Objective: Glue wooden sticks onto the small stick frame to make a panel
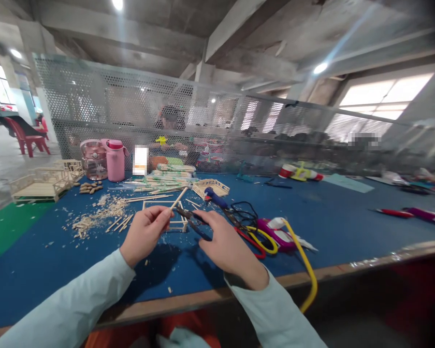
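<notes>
Two hands close together: left hand [147,233] pinches a thin wooden stick [180,196] between thumb and forefinger; right hand [226,241] is wrapped round the pliers [184,213]. Stick's long axis slants from the pinch away and rightward. Pliers lie across that slant, nose from the right, just beside the left fingertips at the stick's near end; can't tell if the jaws touch it. Left hand is nearer the stick. Behind the grip, a wooden frame [184,224]. Left of it, short sticks [125,223], then wood scraps [112,211]. Right and beyond, blue glue gun [216,197].
</notes>
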A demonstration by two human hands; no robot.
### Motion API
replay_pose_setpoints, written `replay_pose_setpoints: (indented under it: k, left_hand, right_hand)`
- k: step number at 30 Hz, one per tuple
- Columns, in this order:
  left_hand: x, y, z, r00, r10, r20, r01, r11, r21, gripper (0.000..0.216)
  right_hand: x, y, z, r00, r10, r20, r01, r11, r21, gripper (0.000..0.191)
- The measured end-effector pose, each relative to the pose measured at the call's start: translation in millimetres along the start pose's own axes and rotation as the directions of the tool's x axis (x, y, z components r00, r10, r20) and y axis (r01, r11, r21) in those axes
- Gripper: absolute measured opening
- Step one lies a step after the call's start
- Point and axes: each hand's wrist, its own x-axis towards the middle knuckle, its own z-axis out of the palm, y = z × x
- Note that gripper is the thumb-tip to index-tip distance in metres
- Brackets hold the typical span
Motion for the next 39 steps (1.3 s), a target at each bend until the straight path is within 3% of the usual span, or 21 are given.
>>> replay_pose_setpoints:
  k: [17,22,26,30,39]
  left_hand:
    - [-6,-5,2,0.984,0.172,0.037,-0.175,0.948,0.266,0.032]
    - [-7,-5,3,0.984,0.175,0.038,-0.178,0.940,0.291,0.031]
    - [-10,-5,6,0.985,0.165,0.053,-0.174,0.942,0.288,0.026]
    - [-8,-10,7,0.990,0.139,0.021,-0.138,0.933,0.332,0.034]
    - [-4,-17,5,0.993,0.105,-0.062,-0.070,0.909,0.411,0.039]
  right_hand:
    - [4,-12,7,0.999,-0.023,0.047,0.022,1.000,0.017,0.053]
    - [8,-11,7,0.992,-0.110,0.062,0.106,0.993,0.060,0.039]
    - [12,-7,4,0.986,-0.151,0.066,0.146,0.987,0.072,0.036]
    - [15,-4,8,0.981,-0.170,0.094,0.163,0.984,0.077,0.034]
    - [14,-4,22,0.993,-0.112,0.019,0.114,0.980,-0.161,0.048]
